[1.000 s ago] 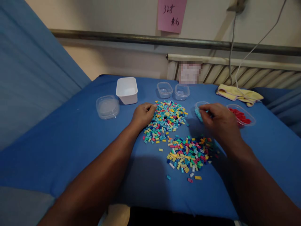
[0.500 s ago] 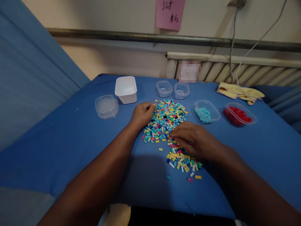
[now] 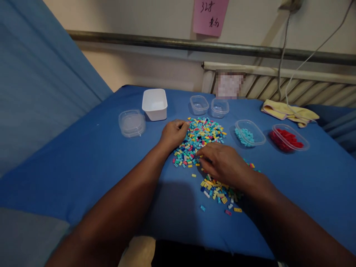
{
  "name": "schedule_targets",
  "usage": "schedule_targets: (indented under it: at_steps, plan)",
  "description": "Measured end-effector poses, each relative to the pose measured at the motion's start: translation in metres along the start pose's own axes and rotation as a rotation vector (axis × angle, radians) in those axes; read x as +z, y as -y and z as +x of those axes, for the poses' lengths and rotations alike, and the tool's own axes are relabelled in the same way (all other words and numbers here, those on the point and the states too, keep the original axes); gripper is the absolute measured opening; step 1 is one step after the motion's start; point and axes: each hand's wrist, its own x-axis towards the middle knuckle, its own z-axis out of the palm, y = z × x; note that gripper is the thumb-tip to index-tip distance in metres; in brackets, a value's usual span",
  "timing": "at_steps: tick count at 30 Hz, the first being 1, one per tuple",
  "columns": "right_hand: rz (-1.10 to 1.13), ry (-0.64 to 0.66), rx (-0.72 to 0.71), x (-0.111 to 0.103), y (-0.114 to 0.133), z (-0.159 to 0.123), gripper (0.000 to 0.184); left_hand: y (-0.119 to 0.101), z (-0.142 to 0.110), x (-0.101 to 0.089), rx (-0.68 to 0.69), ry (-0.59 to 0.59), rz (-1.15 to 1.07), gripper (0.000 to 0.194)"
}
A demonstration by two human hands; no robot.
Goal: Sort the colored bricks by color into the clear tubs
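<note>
Blue cloth (image 3: 91,163) is spread across the table, backed by a pale wall (image 3: 167,16), where a pink note (image 3: 210,16) is seen above a radiator (image 3: 303,83). And straight to the bricks: small, many-coloured, scattered in a far pile (image 3: 207,131) and a near pile (image 3: 219,191)! At the left edge of the far pile the left hand (image 3: 174,134) is set down, fingers curled in close to the thumb; whether a brick is gripped cannot be told. Over the bricks between the piles the right hand (image 3: 222,161) is held palm down, fingers bent, a narrow gap left between thumb and forefinger, and no brick can be made out there. Out to the right, turquoise bricks (image 3: 245,136) are held in one clear tub, red bricks (image 3: 287,139) in another, with a yellow cloth (image 3: 289,111) laid behind. Beyond the far pile, two small tubs (image 3: 199,105) are stood side by side, a white tub (image 3: 154,107) to their left, flanked by a clear stack (image 3: 131,124)
</note>
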Motion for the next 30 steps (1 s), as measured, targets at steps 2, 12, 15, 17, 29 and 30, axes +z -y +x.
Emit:
schedule_targets:
  at_steps: [2,12,15,17,29,30]
  plan:
    - [-0.070,0.071,0.022,0.001,0.005,0.006,0.019,0.000,0.000,0.000,-0.001,0.001,-0.001,0.045]
    - [0.008,0.052,0.032,0.003,0.004,0.002,0.015,-0.001,-0.001,-0.001,0.000,0.009,0.014,0.046]
    - [0.115,-0.019,0.020,0.001,0.000,-0.003,0.016,-0.001,0.000,-0.001,0.001,0.010,0.001,0.045]
    - [0.188,-0.111,0.033,-0.004,-0.008,-0.009,0.014,-0.001,0.000,-0.001,-0.005,0.012,0.004,0.044]
    - [-0.271,-0.679,0.419,-0.036,-0.116,-0.050,0.026,-0.002,0.000,-0.002,-0.019,0.008,0.028,0.044]
    - [-0.280,-0.675,0.406,-0.034,-0.116,-0.049,0.026,-0.002,0.000,-0.002,-0.017,0.008,0.029,0.045]
